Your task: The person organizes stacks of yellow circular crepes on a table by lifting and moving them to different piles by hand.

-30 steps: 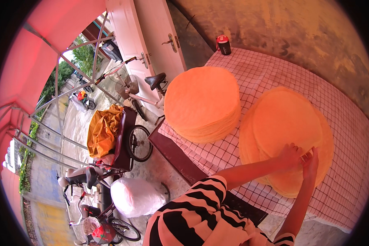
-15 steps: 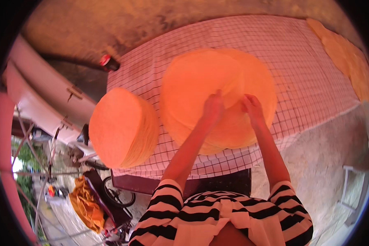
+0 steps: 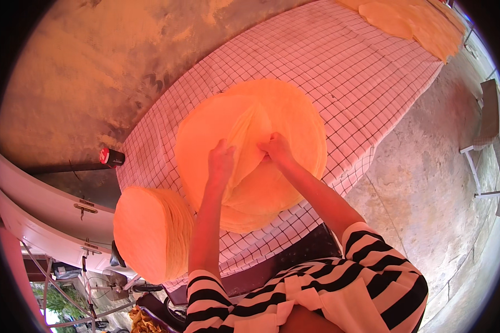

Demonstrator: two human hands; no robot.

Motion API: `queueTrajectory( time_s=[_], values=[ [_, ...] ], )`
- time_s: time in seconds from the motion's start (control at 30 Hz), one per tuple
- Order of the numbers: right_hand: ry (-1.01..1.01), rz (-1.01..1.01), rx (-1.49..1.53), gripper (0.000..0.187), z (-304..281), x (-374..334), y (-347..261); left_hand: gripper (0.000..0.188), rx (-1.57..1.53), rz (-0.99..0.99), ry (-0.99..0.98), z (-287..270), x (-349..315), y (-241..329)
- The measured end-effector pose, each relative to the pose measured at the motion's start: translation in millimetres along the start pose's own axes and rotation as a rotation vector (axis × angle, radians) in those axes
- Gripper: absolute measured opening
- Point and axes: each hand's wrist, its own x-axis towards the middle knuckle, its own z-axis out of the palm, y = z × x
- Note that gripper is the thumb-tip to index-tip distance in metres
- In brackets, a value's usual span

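A wide pile of thin, round, orange-tinted sheets (image 3: 300, 116), resembling rice paper, lies in front of me on a checked cloth (image 3: 372, 61). Over its left part, a lifted sheet (image 3: 249, 161) rises in a ridge between my hands. My right hand (image 3: 278, 149) pinches the edge of that sheet. Closed at the left side of the ridge, my left hand (image 3: 221, 164) also appears to grip a sheet, though its fingertips are partly hidden. A neat, thick stack of similar round sheets (image 3: 141, 233) stands left of the pile, beside my left forearm.
A dark can with a red top (image 3: 111, 157) sits at the cloth's far left edge. More thin sheets (image 3: 405, 22) lie at the far right end. Pale curved panels with latches (image 3: 50, 205) stand to the left. A bench (image 3: 486, 127) is on the floor at right.
My view has turned, so the table appears rotated and shifted left. My hands have lifted the sheet's edge into a taller ridge, the right one staying pinched on it.
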Motion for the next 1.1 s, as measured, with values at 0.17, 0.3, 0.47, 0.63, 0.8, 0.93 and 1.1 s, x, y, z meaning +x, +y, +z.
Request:
queueTrajectory(
  time_s=[0.17, 0.3, 0.47, 0.63, 0.8, 0.93, 1.1],
  values=[
    [-0.059, -0.027, -0.105, 0.016, -19.2, 1.9, 2.7, 0.022, 0.154, 0.221, 0.321, -167.4, 66.7, -3.9],
    [-0.034, -0.079, -0.138, 0.016, -23.0, 2.9, 9.7, 0.02, 0.743, 0.24, 0.376, -209.2, 50.6, 75.5],
    [-0.021, -0.053, -0.162, 0.014, -26.4, 3.1, 4.7, 0.006, 0.691, 0.416, 0.345, -121.0, 11.0, 74.6],
    [-0.086, 0.03, -0.146, 0.011, -20.9, 0.9, -2.0, 0.01, 0.442, 0.261, -0.146, -45.1, 15.1, 10.0],
    [-0.068, 0.039, -0.099, 0.009, -25.8, -2.6, -3.2, 0.009, 0.021, 0.116, 0.183, -122.8, 28.5, 61.1],
    [-0.068, 0.058, -0.1, 0.014, -32.7, 3.4, 2.1, 0.014, 0.657, 0.392, 0.298, -127.8, 7.1, 77.8],
    [-0.114, 0.051, -0.082, 0.015, -27.8, -2.9, -2.5, 0.009, 0.796, 0.453, 0.094, -3.4, -19.8, 39.3]
  ],
)
